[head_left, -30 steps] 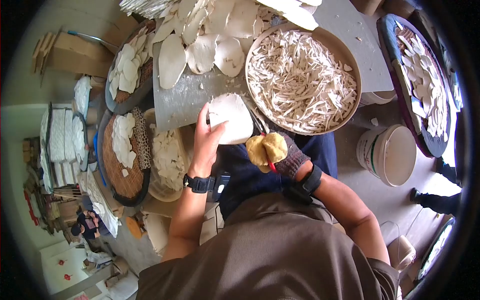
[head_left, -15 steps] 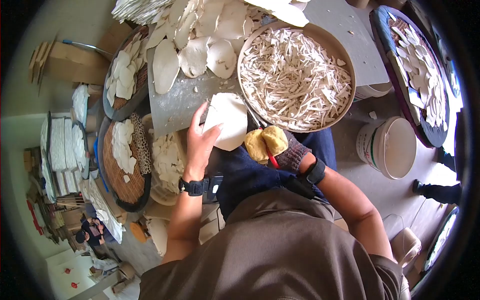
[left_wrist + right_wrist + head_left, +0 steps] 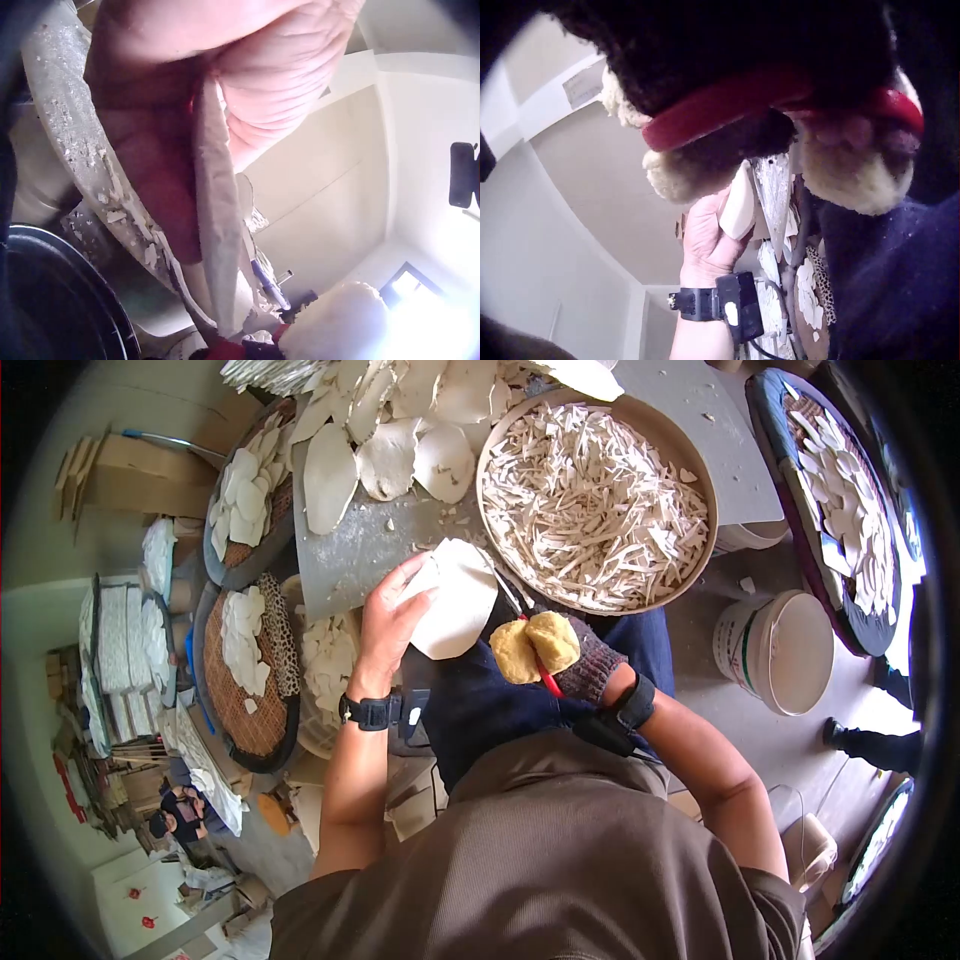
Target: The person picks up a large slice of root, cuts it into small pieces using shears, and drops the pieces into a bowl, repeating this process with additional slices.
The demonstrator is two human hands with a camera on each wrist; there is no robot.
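My bare left hand [image 3: 385, 625] pinches a flat, off-white sheet [image 3: 455, 600] between thumb and fingers, above my lap. The left wrist view shows this sheet [image 3: 217, 202] edge-on, along the palm. In a dark knitted glove, my right hand [image 3: 588, 660] grips scissors with red handles [image 3: 549, 680], padded with lumps of yellow foam [image 3: 552, 640]. Their metal blades [image 3: 510, 582] point up toward the sheet's right edge. From the right wrist, the blades [image 3: 775, 195] appear beside the sheet, and the glove hides most of the handles.
A round tray [image 3: 695, 450] heaped with white strips sits on the grey table [image 3: 345, 560], beside several larger off-white sheets [image 3: 330, 478]. Round woven trays with pieces stand left [image 3: 262, 725] and right [image 3: 775, 450]. A white bucket [image 3: 790, 660] is on the floor at right.
My left hand has shifted slightly left and turned the sheet, which now tilts with an angular lower edge showing. My right hand stays nearly in place, still holding the scissors.
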